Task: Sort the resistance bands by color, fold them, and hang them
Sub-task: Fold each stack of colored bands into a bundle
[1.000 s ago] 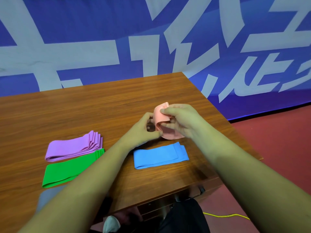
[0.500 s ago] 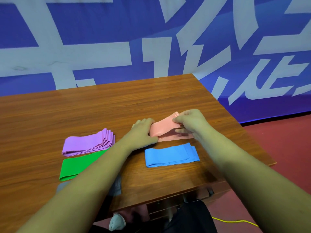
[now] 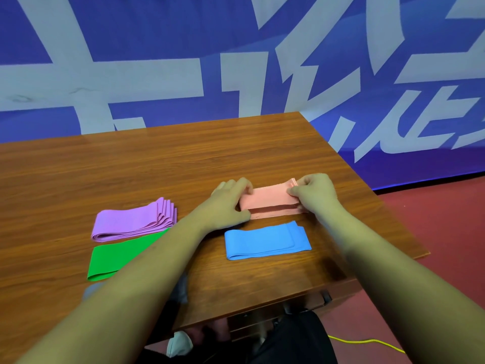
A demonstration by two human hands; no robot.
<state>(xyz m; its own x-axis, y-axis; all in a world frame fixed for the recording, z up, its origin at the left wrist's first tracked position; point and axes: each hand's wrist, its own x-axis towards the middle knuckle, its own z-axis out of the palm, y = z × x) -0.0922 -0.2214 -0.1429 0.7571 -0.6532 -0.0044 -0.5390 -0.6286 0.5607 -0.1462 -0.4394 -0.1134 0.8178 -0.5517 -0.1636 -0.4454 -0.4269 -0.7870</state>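
A folded pink band [image 3: 270, 199] lies flat on the wooden table [image 3: 131, 164], right of centre. My left hand [image 3: 228, 203] holds its left end with curled fingers, and my right hand [image 3: 312, 191] pinches its right end. Just nearer to me lies a folded blue band [image 3: 265, 241]. To the left sits a folded purple stack [image 3: 131, 222] with a green band [image 3: 118, 254] in front of it, partly under my left forearm.
The table's right edge [image 3: 388, 206] drops to a red floor. A blue banner with white lettering [image 3: 236, 61] hangs behind. A grey piece [image 3: 90, 291] shows by the front edge under my left arm. A yellow cable [image 3: 367, 342] lies on the floor.
The pink band was held up and bunched between both hands; it has since been lowered and spread flat on the table, my hands moving apart to its two ends.
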